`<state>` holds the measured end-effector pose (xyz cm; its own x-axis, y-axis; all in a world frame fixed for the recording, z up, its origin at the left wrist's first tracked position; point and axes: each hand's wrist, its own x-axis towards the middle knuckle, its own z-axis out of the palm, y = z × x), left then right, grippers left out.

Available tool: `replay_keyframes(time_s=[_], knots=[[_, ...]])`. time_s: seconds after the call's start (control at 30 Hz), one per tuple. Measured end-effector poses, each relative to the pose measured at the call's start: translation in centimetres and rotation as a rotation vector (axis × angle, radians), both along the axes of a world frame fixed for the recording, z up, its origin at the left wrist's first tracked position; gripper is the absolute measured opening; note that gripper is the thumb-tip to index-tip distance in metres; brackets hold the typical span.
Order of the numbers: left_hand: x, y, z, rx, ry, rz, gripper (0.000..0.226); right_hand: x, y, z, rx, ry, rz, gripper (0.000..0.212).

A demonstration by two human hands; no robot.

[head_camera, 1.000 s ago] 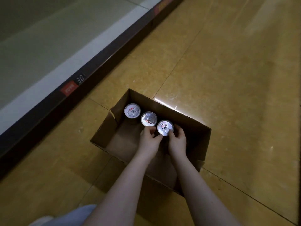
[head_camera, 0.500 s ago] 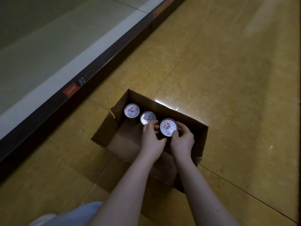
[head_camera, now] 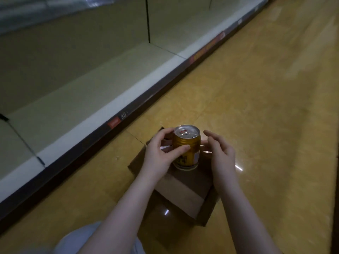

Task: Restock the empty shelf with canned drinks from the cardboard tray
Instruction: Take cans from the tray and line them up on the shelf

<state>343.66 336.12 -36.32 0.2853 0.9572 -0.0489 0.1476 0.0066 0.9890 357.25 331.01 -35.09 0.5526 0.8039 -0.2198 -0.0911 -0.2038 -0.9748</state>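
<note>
Left hand (head_camera: 159, 154) is gripping one gold can (head_camera: 187, 149): thumb is pressing across the front of the body, fingers are curling round the far side near the rim. The can is sitting upright in the air, clear of the cardboard tray (head_camera: 183, 197) and over its far end, pull-tab lid facing the camera. Right hand (head_camera: 220, 153) is hovering just beside the can's right flank with fingers loosely curved, not wrapping it. The upper finger is clearly apart from the can, and I can't tell if the lower fingertips are touching. My read: the left is doing the carrying and the right is acting as a guard or steady, so this looks like a hand-off to a one-hand carry. The side grip is leaving the base free, which suits setting the can down flat on the shelf (head_camera: 91, 92). The shelf is lying to the left, low and near the floor (head_camera: 256, 107), so the tray parked beside it is keeping the reach short. Counts: one can in view, one tray, two hands. No cans are showing on the shelf board. What remains in the tray I can't count, since the hands and the can are covering its far end, and the near part is showing only bare cardboard. One red price label (head_camera: 114, 123) is sitting on the shelf edge nearby.
</note>
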Motion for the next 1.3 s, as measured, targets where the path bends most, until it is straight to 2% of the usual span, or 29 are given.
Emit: replay_keyframes(time_s=[0.1, 0.23, 0.4, 0.57, 0.73, 0.9, 1.0, 1.23, 1.3], knots=[[-1.0, 0.4, 4.4, 0.007, -0.073, 0.011, 0.041, -0.9, 0.7, 3.3, 0.096, 0.036, 0.124, 0.027], [-2.8, 0.9, 9.4, 0.089, -0.083, 0.128, 0.042, -3.3, 1.8, 7.4, 0.221, 0.087, 0.246, 0.023], [-6.8, 1.3, 14.6, 0.162, -0.066, 0.369, 0.044, -8.0, 3.4, 11.9, 0.350, -0.005, 0.388, 0.025], [-12.4, 0.9, 18.9, 0.307, -0.004, 0.630, 0.039, -14.3, 5.5, 16.1, 0.423, -0.012, 0.626, 0.038], [-19.1, 0.8, 22.8, 0.386, 0.019, 0.775, 0.040, -21.6, 7.0, 19.4, 0.469, 0.014, 0.744, 0.046], [-24.4, 2.4, 24.7, 0.391, 0.073, 0.827, 0.047, -27.5, 8.7, 21.9, 0.502, 0.087, 0.760, 0.041], [-27.5, 3.3, 25.5, 0.344, 0.036, 0.829, 0.049, -30.5, 10.1, 22.9, 0.514, 0.086, 0.778, 0.041], [-33.6, 5.4, 26.1, 0.274, -0.015, 0.786, 0.049, -36.2, 14.4, 23.5, 0.500, -0.069, 0.902, 0.041], [-34.7, 5.9, 26.2, 0.247, -0.015, 0.778, 0.051, -37.5, 15.7, 23.5, 0.492, -0.142, 0.921, 0.048]])
